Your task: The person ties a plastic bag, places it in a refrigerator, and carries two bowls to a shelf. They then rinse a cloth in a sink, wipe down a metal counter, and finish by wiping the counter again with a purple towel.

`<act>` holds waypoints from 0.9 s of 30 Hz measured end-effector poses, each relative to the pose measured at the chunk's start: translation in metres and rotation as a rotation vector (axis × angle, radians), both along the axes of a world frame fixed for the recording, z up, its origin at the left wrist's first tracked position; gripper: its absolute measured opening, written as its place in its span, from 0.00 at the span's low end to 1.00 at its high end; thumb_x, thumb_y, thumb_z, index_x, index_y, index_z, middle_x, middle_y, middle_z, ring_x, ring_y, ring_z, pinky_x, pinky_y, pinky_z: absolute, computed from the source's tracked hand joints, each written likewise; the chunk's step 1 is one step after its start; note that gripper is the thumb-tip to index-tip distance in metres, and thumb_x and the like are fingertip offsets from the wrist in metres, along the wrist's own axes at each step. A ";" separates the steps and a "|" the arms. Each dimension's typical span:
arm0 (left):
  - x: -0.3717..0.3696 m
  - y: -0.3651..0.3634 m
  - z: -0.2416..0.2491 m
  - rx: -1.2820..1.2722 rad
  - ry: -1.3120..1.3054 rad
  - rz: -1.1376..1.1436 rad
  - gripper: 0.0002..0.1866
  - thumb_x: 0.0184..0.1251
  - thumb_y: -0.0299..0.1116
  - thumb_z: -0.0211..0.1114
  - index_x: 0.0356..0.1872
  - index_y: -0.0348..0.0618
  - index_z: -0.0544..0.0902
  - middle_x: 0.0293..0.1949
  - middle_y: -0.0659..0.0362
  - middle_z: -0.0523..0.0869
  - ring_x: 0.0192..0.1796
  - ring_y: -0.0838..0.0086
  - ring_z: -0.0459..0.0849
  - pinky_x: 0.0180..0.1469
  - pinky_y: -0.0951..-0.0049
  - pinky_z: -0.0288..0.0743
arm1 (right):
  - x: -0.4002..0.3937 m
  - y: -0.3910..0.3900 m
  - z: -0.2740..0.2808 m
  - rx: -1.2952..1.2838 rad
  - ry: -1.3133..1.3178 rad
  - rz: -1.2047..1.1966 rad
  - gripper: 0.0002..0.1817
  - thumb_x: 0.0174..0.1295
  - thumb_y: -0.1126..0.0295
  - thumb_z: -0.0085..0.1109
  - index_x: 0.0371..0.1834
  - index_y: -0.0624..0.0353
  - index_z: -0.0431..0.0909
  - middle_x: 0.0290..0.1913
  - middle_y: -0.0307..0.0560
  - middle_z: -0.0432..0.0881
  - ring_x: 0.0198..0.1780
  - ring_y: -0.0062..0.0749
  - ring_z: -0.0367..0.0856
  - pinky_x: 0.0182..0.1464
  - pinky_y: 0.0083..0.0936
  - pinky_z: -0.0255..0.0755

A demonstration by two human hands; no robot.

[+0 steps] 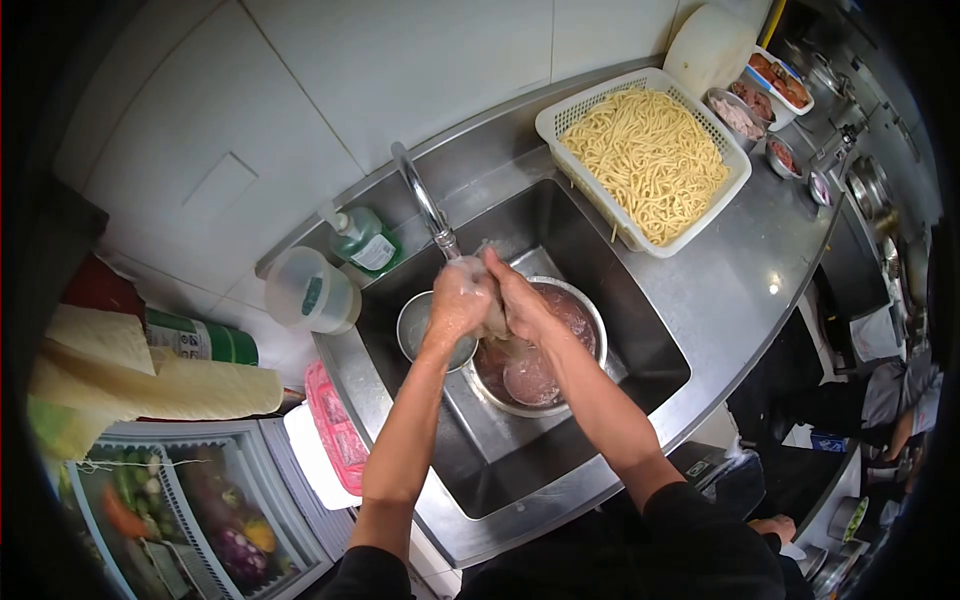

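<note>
Under the faucet, my left hand and my right hand are pressed around a pale wet lump of food, and water runs over them. Its kind is largely hidden by my fingers. The left fingers curl over it, while the right hand closes against its other side. Just below is a round metal bowl holding reddish water and a pinkish, rounded piece of what looks like meat. A smaller metal bowl stands beside it, partly behind my left wrist. Both bowls are in the steel sink.
A white basket of noodles stands on the right counter, with bowls of cut meat beyond. Green soap and a clear plastic container line the left rim. A glass-topped vegetable cooler is lower left. Another person's hand shows lower right.
</note>
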State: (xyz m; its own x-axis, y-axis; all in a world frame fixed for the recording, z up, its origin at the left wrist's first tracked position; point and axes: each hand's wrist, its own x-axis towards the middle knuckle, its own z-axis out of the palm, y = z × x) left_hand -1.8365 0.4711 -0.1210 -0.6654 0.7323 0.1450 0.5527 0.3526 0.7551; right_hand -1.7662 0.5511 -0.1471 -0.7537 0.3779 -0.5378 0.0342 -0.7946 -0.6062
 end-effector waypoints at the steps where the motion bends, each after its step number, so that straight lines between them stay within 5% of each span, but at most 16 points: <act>1: 0.003 -0.004 0.000 0.051 -0.088 -0.040 0.09 0.51 0.27 0.56 0.30 0.31 0.79 0.24 0.47 0.81 0.29 0.60 0.82 0.35 0.65 0.73 | -0.006 0.002 -0.005 0.074 0.048 0.062 0.13 0.62 0.56 0.51 0.34 0.55 0.73 0.33 0.39 0.76 0.35 0.22 0.73 0.39 0.24 0.69; 3: 0.008 -0.014 0.009 0.098 -0.176 -0.081 0.08 0.51 0.26 0.56 0.29 0.30 0.79 0.24 0.48 0.82 0.28 0.60 0.82 0.34 0.64 0.74 | -0.008 0.007 -0.004 0.092 0.048 0.059 0.13 0.57 0.68 0.56 0.44 0.59 0.72 0.34 0.42 0.75 0.35 0.25 0.74 0.35 0.23 0.70; 5: 0.005 -0.029 0.026 0.109 -0.891 -0.049 0.16 0.57 0.35 0.55 0.30 0.28 0.80 0.28 0.47 0.83 0.29 0.60 0.82 0.35 0.62 0.76 | -0.014 0.013 -0.017 0.206 0.064 0.003 0.12 0.56 0.71 0.55 0.44 0.59 0.72 0.34 0.42 0.75 0.34 0.25 0.74 0.33 0.22 0.70; 6: -0.005 -0.033 0.022 0.104 -0.891 -0.047 0.16 0.57 0.35 0.55 0.30 0.28 0.80 0.28 0.47 0.83 0.29 0.60 0.82 0.35 0.62 0.76 | -0.016 0.015 -0.022 0.324 0.082 -0.052 0.12 0.55 0.73 0.54 0.43 0.60 0.72 0.34 0.42 0.76 0.34 0.24 0.74 0.32 0.20 0.69; 8: -0.029 -0.037 -0.006 -0.243 -0.978 0.203 0.30 0.63 0.51 0.48 0.34 0.25 0.79 0.29 0.42 0.82 0.30 0.59 0.83 0.36 0.59 0.78 | -0.017 0.010 -0.019 0.415 0.097 -0.069 0.13 0.53 0.77 0.52 0.43 0.62 0.72 0.34 0.43 0.77 0.35 0.25 0.74 0.33 0.21 0.70; 9: -0.038 -0.038 -0.034 -0.307 -1.395 0.005 0.40 0.62 0.64 0.38 0.42 0.29 0.77 0.34 0.44 0.82 0.36 0.58 0.83 0.38 0.58 0.78 | -0.018 0.007 -0.022 0.667 0.137 -0.084 0.14 0.51 0.78 0.53 0.43 0.63 0.72 0.34 0.45 0.78 0.35 0.26 0.75 0.34 0.21 0.69; 10: -0.029 -0.033 -0.030 -0.302 -1.397 0.007 0.40 0.62 0.64 0.38 0.42 0.29 0.77 0.34 0.44 0.82 0.36 0.58 0.83 0.38 0.58 0.78 | -0.017 0.003 -0.014 0.918 0.178 -0.098 0.14 0.49 0.78 0.53 0.42 0.64 0.73 0.34 0.47 0.78 0.35 0.27 0.75 0.34 0.21 0.69; 12: -0.005 -0.017 -0.024 0.245 -1.786 0.020 0.38 0.60 0.67 0.39 0.44 0.37 0.76 0.39 0.47 0.81 0.40 0.58 0.82 0.42 0.58 0.77 | -0.004 -0.003 -0.001 1.030 0.040 -0.028 0.13 0.43 0.80 0.52 0.36 0.65 0.75 0.33 0.49 0.77 0.34 0.37 0.77 0.37 0.26 0.70; 16: -0.032 0.001 -0.095 0.774 -1.959 -0.170 0.24 0.65 0.54 0.47 0.42 0.42 0.78 0.37 0.51 0.81 0.41 0.57 0.81 0.42 0.59 0.78 | 0.016 -0.011 -0.002 1.509 0.029 0.001 0.12 0.35 0.82 0.50 0.25 0.61 0.78 0.30 0.49 0.76 0.38 0.50 0.74 0.42 0.36 0.68; 19: -0.040 0.012 -0.114 0.564 -1.627 -0.071 0.15 0.63 0.37 0.51 0.39 0.36 0.78 0.35 0.53 0.82 0.33 0.60 0.81 0.40 0.60 0.79 | 0.031 -0.014 -0.005 1.772 0.034 0.020 0.11 0.37 0.80 0.57 0.28 0.60 0.79 0.28 0.49 0.76 0.34 0.42 0.75 0.39 0.30 0.68; 20: -0.038 0.015 -0.115 0.462 -1.437 0.068 0.13 0.62 0.34 0.51 0.38 0.34 0.78 0.34 0.52 0.82 0.32 0.60 0.81 0.39 0.61 0.79 | 0.038 -0.017 -0.009 1.667 0.063 -0.157 0.07 0.42 0.75 0.58 0.27 0.60 0.79 0.29 0.47 0.77 0.35 0.41 0.76 0.40 0.31 0.69; 22: -0.035 0.011 -0.099 0.480 -1.734 0.065 0.13 0.61 0.31 0.52 0.38 0.31 0.77 0.32 0.50 0.82 0.33 0.59 0.81 0.38 0.62 0.80 | 0.040 -0.017 -0.007 1.557 0.095 -0.331 0.07 0.47 0.69 0.60 0.27 0.60 0.78 0.30 0.45 0.78 0.36 0.39 0.76 0.41 0.32 0.69; 24: -0.032 0.001 -0.112 0.599 -1.932 -0.230 0.14 0.61 0.33 0.52 0.40 0.30 0.77 0.32 0.46 0.81 0.29 0.61 0.81 0.35 0.64 0.80 | 0.036 -0.017 -0.004 0.317 -0.137 -0.173 0.20 0.55 0.51 0.58 0.28 0.60 0.78 0.28 0.41 0.78 0.31 0.29 0.77 0.37 0.29 0.71; 25: -0.014 0.008 -0.104 0.492 -1.583 0.300 0.14 0.62 0.36 0.51 0.37 0.34 0.76 0.27 0.50 0.80 0.19 0.65 0.77 0.25 0.67 0.79 | 0.027 -0.014 -0.025 -0.009 -0.093 -0.067 0.25 0.58 0.44 0.52 0.27 0.59 0.77 0.24 0.40 0.76 0.27 0.26 0.76 0.31 0.28 0.73; 26: -0.012 0.003 -0.107 0.482 -1.578 0.290 0.14 0.62 0.36 0.51 0.37 0.34 0.76 0.27 0.50 0.80 0.19 0.65 0.77 0.25 0.67 0.79 | 0.013 -0.006 -0.060 -0.011 -0.086 -0.079 0.25 0.58 0.44 0.52 0.27 0.59 0.77 0.24 0.40 0.76 0.27 0.26 0.76 0.31 0.28 0.73; 27: -0.012 -0.007 -0.112 0.496 -1.753 0.224 0.13 0.62 0.38 0.51 0.34 0.36 0.75 0.24 0.53 0.78 0.16 0.67 0.74 0.19 0.68 0.75 | -0.002 0.002 -0.100 -0.424 0.325 0.256 0.25 0.57 0.43 0.52 0.26 0.58 0.76 0.23 0.41 0.76 0.25 0.27 0.76 0.29 0.28 0.73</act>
State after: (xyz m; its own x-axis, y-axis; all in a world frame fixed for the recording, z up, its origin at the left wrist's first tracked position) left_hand -1.8484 0.4643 -0.2334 -0.3393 0.7303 -0.5929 -0.9147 -0.1093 0.3890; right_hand -1.7684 0.5530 -0.2468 -0.9440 -0.0353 -0.3279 0.1224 -0.9607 -0.2490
